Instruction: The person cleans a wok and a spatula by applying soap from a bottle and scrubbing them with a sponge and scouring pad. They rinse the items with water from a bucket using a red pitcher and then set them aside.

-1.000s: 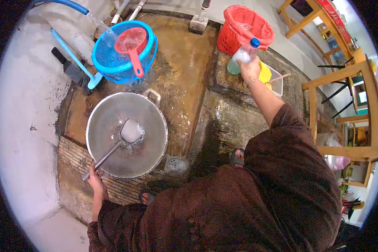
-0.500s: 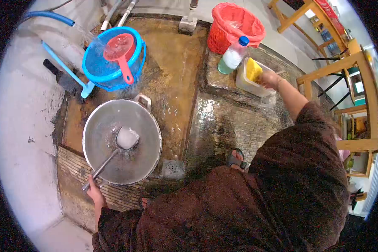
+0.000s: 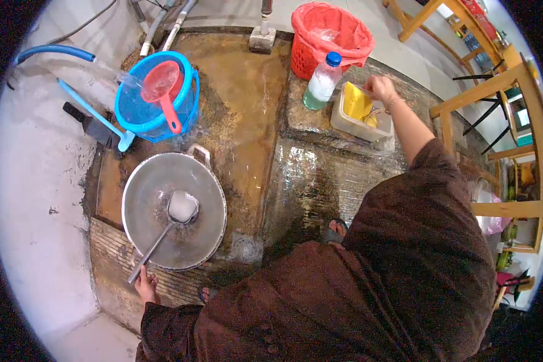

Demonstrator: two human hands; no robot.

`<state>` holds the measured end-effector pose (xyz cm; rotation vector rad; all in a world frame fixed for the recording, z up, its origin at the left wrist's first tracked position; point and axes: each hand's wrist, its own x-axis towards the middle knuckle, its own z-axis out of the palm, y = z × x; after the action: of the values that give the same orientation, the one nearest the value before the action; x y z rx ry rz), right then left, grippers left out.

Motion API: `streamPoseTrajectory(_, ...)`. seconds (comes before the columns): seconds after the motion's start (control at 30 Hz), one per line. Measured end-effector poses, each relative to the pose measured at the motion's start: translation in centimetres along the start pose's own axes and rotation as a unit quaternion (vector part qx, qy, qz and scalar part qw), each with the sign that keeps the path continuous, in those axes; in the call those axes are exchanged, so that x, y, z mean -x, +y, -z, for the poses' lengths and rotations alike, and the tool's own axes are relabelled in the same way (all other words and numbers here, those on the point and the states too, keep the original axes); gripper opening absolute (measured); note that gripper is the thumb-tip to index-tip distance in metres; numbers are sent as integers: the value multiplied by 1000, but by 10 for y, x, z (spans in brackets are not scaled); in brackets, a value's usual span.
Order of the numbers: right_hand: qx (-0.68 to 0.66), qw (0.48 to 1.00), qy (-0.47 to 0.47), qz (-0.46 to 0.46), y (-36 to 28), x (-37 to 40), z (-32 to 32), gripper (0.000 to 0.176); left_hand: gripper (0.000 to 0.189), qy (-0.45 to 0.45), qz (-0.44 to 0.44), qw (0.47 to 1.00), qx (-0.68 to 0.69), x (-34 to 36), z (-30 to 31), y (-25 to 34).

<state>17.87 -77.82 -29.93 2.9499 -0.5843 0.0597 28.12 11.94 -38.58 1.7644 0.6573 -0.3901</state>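
Fingers of your left hand (image 3: 147, 287) are closed around the end of the ladle's handle; the ladle (image 3: 161, 239) slants across the pan (image 3: 143, 226), its head in the middle. It looks like stiff metal, fairly light and hard to break, but probably slippery if wet, so the handle's outer end, clear of the rim, seems the best hold. Your right hand (image 3: 381, 90) is at the far side of the tub (image 3: 359, 128), fingers curled, near what looks like a yellow sponge (image 3: 357, 102); whether they grip anything, you cannot tell. Just beside the tub stands the bottle (image 3: 322, 85); beyond the pan, the bucket (image 3: 157, 126) carries the dipper (image 3: 161, 83).
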Motion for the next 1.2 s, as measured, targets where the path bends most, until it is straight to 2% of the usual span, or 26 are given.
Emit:
streamPoseTrajectory(0.07,28,993,95,-58,0,2,-33,25,49,29,-33,998,40,2,-3,2)
streamPoseTrajectory(0.1,-6,983,94,-157,-49,14,9,28,51,47,-52,996,53,0,2,2)
streamPoseTrajectory(0.2,-48,984,120,-119,-86,26,48,34,54,83,-110,987,79,-4,8,1)
streamPoseTrajectory(0.23,-216,948,-38,-230,-81,18,49,43,54,91,-138,983,82,-1,7,4)
streamPoseTrajectory(0.27,-229,944,-48,-232,-79,19,47,46,53,99,-167,977,87,1,7,10)
streamPoseTrajectory(0.3,-244,939,-56,-234,-79,19,45,48,49,106,-108,981,124,8,1,26)
streamPoseTrajectory(0.4,-262,937,-115,-202,-74,20,38,54,39,42,-99,986,128,42,-22,68)
streamPoseTrajectory(0.47,-262,935,-168,-170,-65,26,32,56,33,26,-89,992,88,36,-15,67)
streamPoseTrajectory(0.5,-320,914,-144,-202,-57,26,29,49,31,19,-84,994,69,32,-10,64)
streamPoseTrajectory(0.57,-189,958,-214,-27,-41,21,47,35,26,37,-87,994,59,15,1,45)
streamPoseTrajectory(0.6,-119,960,-246,60,-37,21,62,28,24,45,-88,994,52,9,3,36)
streamPoseTrajectory(0.63,-115,945,-290,-101,-56,26,80,24,20,68,-70,992,74,7,0,33)
streamPoseTrajectory(0.73,-89,981,-139,-102,-41,34,19,22,16,38,-27,994,97,10,-4,29)
streamPoseTrajectory(0.87,-111,956,-260,-77,-26,6,-30,21,13,24,-42,997,64,4,0,21)
streamPoseTrajectory(0.9,92,944,-249,196,-15,-2,-46,22,12,30,-45,997,62,6,-4,23)
streamPoseTrajectory(1.0,178,910,-324,189,-67,1,-6,24,11,39,-47,996,57,9,-6,20)
streamPoseTrajectory(1.13,159,932,-305,116,-60,-2,-48,23,10,22,-35,998,46,6,0,11)
streamPoseTrajectory(1.2,112,947,-298,48,-57,0,-56,27,11,24,-27,998,44,3,2,5)
